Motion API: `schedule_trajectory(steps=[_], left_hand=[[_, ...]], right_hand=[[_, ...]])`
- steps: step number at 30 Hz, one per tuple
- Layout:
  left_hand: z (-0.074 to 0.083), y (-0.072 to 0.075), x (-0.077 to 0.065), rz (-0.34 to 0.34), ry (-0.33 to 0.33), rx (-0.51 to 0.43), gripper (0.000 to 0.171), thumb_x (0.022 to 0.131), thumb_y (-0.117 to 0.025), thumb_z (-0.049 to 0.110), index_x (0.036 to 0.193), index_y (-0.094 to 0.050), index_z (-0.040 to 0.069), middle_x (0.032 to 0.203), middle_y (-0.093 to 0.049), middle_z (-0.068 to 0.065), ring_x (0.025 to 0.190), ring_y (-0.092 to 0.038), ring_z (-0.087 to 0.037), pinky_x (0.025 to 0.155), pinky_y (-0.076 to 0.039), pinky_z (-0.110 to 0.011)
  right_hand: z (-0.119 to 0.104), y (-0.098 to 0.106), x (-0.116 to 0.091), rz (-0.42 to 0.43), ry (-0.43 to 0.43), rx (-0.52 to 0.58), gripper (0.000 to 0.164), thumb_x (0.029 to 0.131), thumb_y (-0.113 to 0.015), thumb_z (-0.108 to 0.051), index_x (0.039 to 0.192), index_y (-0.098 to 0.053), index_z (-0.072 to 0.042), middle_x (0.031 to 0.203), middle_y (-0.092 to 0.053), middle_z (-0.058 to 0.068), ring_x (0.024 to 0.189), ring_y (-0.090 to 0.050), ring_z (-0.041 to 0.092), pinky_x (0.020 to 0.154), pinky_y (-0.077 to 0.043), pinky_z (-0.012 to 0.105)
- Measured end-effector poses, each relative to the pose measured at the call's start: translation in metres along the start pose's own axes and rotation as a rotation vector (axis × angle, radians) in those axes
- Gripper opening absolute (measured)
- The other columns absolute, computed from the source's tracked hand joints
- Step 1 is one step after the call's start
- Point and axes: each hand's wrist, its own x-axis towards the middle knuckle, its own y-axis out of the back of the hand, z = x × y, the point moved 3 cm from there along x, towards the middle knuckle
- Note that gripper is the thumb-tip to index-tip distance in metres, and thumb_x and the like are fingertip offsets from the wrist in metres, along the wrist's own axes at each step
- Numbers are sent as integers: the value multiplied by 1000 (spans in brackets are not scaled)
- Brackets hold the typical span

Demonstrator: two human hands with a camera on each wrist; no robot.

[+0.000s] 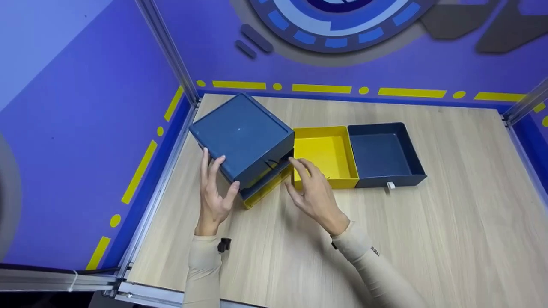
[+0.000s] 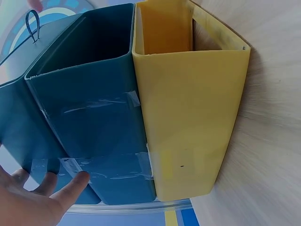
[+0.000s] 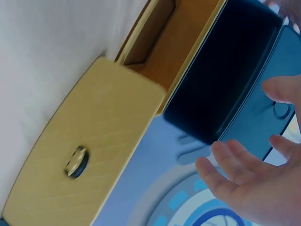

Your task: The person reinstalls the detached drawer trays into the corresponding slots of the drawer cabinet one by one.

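Observation:
A stacked drawer cabinet stands turned at an angle on the left of the table, its blue top unit above a hollow blue casing and a hollow yellow casing. The top unit's front carries a dark loop pull. My left hand rests its spread fingers along the cabinet's near left side, the thumb by the front corner. At the front right corner my right hand is held with fingers extended, grasping nothing; whether a fingertip touches the cabinet I cannot tell.
Right of the cabinet lie two pulled-out drawers side by side, one yellow and one dark blue with a white tab. Purple panels wall the wooden table at the back and left.

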Motion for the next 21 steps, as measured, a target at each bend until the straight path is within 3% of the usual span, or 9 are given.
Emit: schedule_trajectory(steps=[10, 15, 21], left_hand=[[0, -1, -1, -2, 18, 4, 67, 90, -69, 32, 154, -53, 17, 179, -18, -15, 163, -22, -39, 123, -22, -75], [-1, -2, -1, 1, 22, 3, 67, 90, -69, 32, 154, -53, 18, 179, -18, -14, 164, -22, -38, 124, -22, -75], [1, -2, 0, 9, 15, -1, 67, 90, -69, 31, 154, -53, 17, 179, -18, -15, 164, -22, -38, 124, -22, -74]], right_hand=[[43, 16, -16, 23, -93, -46, 60, 95, -78, -21, 149, -57, -5, 133, -66, 26, 110, -69, 44, 92, -60, 56], [68, 29, -27, 20, -185, -81, 60, 95, -78, -22, 149, -58, -4, 134, -65, 28, 114, -68, 48, 94, -57, 59], [96, 43, -41, 61, -258, -146, 53, 93, -79, -21, 140, -64, -2, 128, -66, 32, 104, -68, 51, 88, -56, 64]])
